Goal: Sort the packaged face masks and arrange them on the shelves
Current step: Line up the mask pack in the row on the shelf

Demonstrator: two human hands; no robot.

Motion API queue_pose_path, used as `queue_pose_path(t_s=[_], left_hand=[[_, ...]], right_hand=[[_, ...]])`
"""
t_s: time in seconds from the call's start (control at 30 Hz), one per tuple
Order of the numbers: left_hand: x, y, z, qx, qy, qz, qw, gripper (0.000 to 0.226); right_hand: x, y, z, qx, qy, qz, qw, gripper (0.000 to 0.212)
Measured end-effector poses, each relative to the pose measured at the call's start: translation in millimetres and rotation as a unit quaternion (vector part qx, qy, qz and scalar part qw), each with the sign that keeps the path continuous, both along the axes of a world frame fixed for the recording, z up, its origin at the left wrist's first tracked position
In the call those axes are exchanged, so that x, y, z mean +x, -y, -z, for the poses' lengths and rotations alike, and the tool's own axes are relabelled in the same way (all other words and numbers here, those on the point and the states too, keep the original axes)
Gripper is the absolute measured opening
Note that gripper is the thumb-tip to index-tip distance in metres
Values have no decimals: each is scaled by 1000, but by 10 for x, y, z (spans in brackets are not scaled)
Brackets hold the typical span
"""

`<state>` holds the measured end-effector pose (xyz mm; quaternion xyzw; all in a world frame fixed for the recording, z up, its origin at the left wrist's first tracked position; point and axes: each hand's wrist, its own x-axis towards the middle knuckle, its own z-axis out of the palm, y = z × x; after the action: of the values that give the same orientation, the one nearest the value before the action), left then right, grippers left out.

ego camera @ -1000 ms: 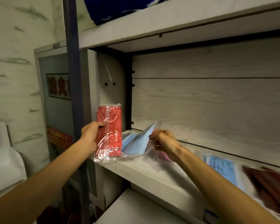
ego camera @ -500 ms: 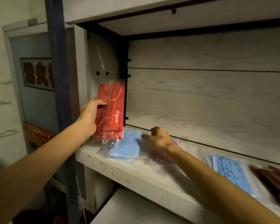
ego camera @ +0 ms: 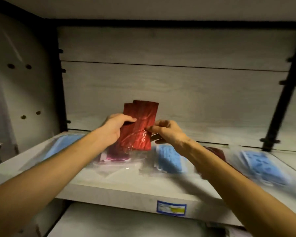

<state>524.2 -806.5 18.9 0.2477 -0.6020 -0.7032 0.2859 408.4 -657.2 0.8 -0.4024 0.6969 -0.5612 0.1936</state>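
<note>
Two overlapping red packaged masks (ego camera: 141, 124) stand upright above the middle of the shelf board (ego camera: 125, 184). My left hand (ego camera: 115, 128) grips them from the left, thumb across the front. From the right, my right hand (ego camera: 167, 132) pinches their edge. On the shelf lie a blue mask pack (ego camera: 58, 147) at the left, a pink-purple pack (ego camera: 115, 156) under the red ones, a blue pack (ego camera: 169, 159) in the middle, a dark red pack (ego camera: 215, 152) behind my right forearm, and blue packs (ego camera: 263, 166) at the right.
A wood-grain back panel (ego camera: 169, 86) closes the shelf bay, with a pale side wall (ego camera: 20, 82) at the left and a black upright (ego camera: 284, 93) at the right. A blue label (ego camera: 171, 207) sits on the shelf's front edge. Another shelf (ego camera: 109, 224) lies below.
The view swung right into the shelf bay. My left hand carried the red packs from the left wall to the middle. My right hand left the packs on the shelf and took hold of the red packs' edge.
</note>
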Motion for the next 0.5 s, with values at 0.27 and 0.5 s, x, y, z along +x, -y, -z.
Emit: queue_pose_path(t_s=[0.27,0.5], left_hand=[[-765,-743,231,-39,27,84,995,27],[-1107,-1395,415,-102,83,123,984,39]], right_hand=[[-507,-1215,142,-72,59,118,989,19],[-878,-1968,310,36,-82,256,962,14]])
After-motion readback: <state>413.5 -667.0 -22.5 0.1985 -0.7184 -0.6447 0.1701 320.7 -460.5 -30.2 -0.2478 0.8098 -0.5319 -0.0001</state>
